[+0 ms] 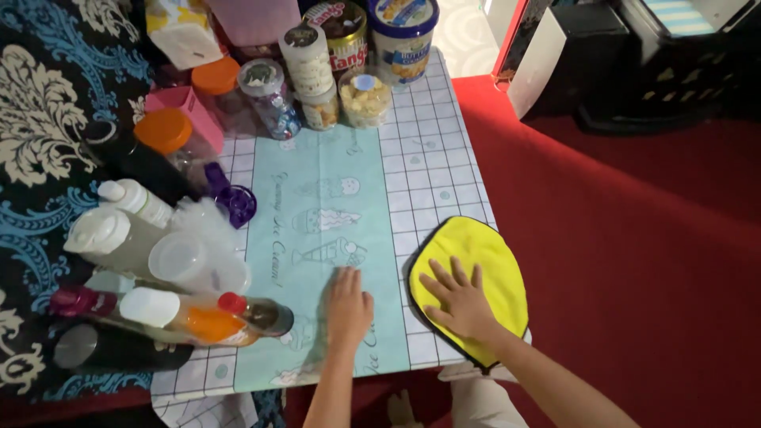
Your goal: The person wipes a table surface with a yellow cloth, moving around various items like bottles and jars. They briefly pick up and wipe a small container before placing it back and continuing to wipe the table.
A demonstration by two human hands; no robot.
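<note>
At 9 o'clock of the table (444, 158) lies a huddle of bottles (131, 238), at least six by count, some white-capped, one red-capped. With them are a clear plastic cup (178, 257) and a purple lid (236, 203).

Next, at 6 o'clock, the left hand (349, 305) rests flat on the pale teal mat (317, 158), fingers together and holding nothing.

At 5 o'clock the one yellow cloth (483, 261) lies at the table's near right corner. The right hand (460, 305) presses on it with fingers spread, palm down and not gripping.

The step looks like wiping, with the cloth pinned ready. A stroke leftward would call for care near the bottles.

At 12 o'clock stand about six lidded jars and tubs (365, 95), with two orange-lidded jars (162, 131) at 10 o'clock.
</note>
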